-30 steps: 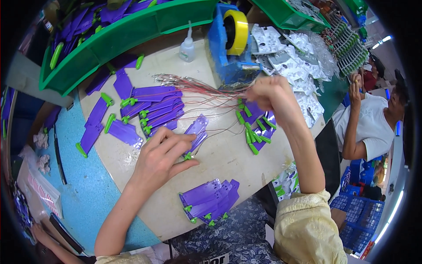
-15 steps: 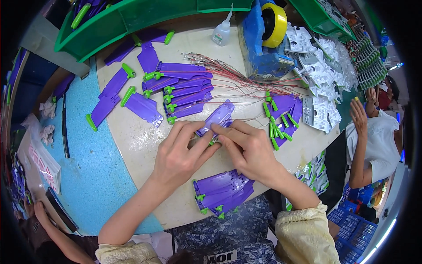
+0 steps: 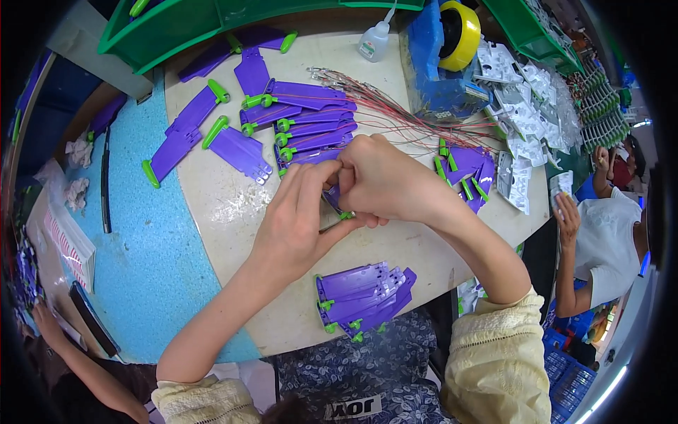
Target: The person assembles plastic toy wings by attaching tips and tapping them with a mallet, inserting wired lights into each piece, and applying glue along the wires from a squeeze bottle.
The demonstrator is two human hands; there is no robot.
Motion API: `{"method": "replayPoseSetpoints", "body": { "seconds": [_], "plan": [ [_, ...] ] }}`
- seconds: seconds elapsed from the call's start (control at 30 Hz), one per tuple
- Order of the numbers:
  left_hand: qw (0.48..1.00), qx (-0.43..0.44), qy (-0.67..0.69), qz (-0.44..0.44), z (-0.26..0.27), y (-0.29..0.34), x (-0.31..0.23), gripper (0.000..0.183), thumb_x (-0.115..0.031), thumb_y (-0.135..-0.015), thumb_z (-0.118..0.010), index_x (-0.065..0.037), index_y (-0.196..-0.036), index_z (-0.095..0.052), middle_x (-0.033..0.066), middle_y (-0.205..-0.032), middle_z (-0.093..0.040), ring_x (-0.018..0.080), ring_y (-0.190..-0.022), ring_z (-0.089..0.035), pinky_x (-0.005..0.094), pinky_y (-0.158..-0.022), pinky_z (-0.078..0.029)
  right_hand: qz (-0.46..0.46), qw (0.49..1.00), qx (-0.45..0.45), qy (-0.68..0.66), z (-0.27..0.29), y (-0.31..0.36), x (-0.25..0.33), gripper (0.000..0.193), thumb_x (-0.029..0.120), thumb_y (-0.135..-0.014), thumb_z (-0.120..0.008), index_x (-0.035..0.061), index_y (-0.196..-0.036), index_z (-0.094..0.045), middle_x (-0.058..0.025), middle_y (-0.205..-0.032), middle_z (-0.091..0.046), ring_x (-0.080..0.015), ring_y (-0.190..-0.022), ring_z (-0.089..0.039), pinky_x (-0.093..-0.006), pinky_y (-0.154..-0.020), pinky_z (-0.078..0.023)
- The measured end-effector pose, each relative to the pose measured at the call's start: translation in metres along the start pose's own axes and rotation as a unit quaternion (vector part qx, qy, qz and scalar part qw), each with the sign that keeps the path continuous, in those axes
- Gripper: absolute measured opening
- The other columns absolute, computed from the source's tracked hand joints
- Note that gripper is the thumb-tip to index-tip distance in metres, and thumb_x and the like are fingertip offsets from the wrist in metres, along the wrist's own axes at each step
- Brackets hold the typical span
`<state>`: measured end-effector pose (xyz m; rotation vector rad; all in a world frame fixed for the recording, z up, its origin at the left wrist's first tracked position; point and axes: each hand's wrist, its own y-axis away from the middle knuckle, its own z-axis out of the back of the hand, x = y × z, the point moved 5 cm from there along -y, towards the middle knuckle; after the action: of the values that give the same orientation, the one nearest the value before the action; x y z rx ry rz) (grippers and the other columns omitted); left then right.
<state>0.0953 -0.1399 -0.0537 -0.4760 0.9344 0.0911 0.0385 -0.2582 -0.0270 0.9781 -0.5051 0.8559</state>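
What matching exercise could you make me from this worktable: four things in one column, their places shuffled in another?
Things
1. Yellow tape roll
2. Whitish plastic bottle with a thin nozzle
3. Fanned stack of purple plastic pieces with green ends
4. Mostly hidden purple plastic piece

Places
A. Between the left hand and right hand
B. Mounted in the blue dispenser
C. Near the edge of the cream table closest to the person
D. Just left of the dispenser

Pairs: 1-B, 2-D, 3-C, 4-A

Cream table (image 3: 220, 201): purple-green parts (image 3: 359, 293), red wires (image 3: 387, 103), 1 bottle (image 3: 374, 44), 1 blue tape dispenser (image 3: 429, 74).
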Motion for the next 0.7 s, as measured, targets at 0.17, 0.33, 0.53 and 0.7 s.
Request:
{"method": "replayPoseSetpoints", "body": {
  "seconds": [0.17,0.33,0.53,0.7],
  "plan": [
    [0.988,-0.076,-0.125,-0.053,0.018,0.002,-0.006,0.059,-0.006,-0.067,-0.084,0.0,-0.117,-0.054,0.0147,-0.105,-0.058,0.0359,-0.094,-0.057,0.0415,-0.079,-0.049,0.159,0.966,-0.205,-0.002,-0.005,0.026,-0.008,0.006,-0.003,-0.079,-0.071,-0.0028,-0.083,-0.066,-0.0097,-0.071,-0.064,-0.0156,-0.061,-0.064,-0.0289,-0.055,-0.05],
    [0.986,0.111,-0.035,-0.117,0.026,0.054,-0.048,0.035,-0.021,-0.065,-0.084,-0.008,-0.096,-0.072,0.0083,-0.1,-0.065,0.0279,-0.086,-0.06,0.0363,-0.076,-0.051,0.285,0.895,-0.29,0.186,-0.02,0.059,-0.022,0.022,-0.006,-0.075,-0.071,0.0023,-0.095,-0.07,-0.0088,-0.085,-0.058,-0.0221,-0.071,-0.062,-0.0313,-0.059,-0.051],
    [0.99,0.088,-0.075,-0.079,0.006,0.058,-0.041,0.028,-0.006,-0.072,-0.073,-0.003,-0.101,-0.07,0.0105,-0.112,-0.06,0.0271,-0.102,-0.058,0.036,-0.081,-0.054,0.375,0.815,-0.302,0.323,-0.017,0.042,-0.006,0.021,-0.003,-0.065,-0.072,0.0022,-0.083,-0.061,-0.0087,-0.085,-0.056,-0.0245,-0.076,-0.057,-0.0347,-0.058,-0.049],
    [0.979,0.02,-0.204,0.01,0.011,0.029,-0.035,0.03,-0.005,-0.074,-0.073,-0.002,-0.104,-0.069,0.0108,-0.112,-0.059,0.0278,-0.099,-0.057,0.0342,-0.076,-0.054,0.344,0.886,-0.309,0.036,0.019,0.08,0.033,0.021,-0.003,-0.071,-0.072,-0.0007,-0.083,-0.055,-0.0101,-0.087,-0.057,-0.0243,-0.068,-0.056,-0.0386,-0.059,-0.048]
  ]
}}
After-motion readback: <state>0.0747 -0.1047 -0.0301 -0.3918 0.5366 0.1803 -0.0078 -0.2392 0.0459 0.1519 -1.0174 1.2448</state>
